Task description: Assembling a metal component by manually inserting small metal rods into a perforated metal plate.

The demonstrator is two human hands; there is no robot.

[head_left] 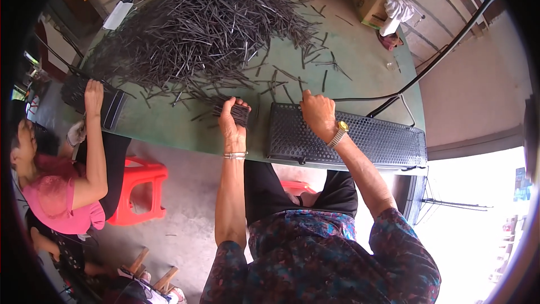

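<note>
My left hand (229,129) is closed around a bundle of short, dark, thin sticks (240,115), held just above the table's near edge. Over the left end of a long black plate full of round holes (371,138) is my right hand (319,114), its fingers drawn together and pointing down. What those fingers pinch, if anything, is too small or hidden. A big heap of the same dark sticks (208,28) covers the table beyond my left hand, with loose ones scattered toward both hands.
The green table (343,50) carries a cardboard box (368,0) at its far right. A black cable (433,73) with branches runs down to the plate. At left, another person (62,191) works at a similar black plate (115,110). A red stool (138,191) stands between us.
</note>
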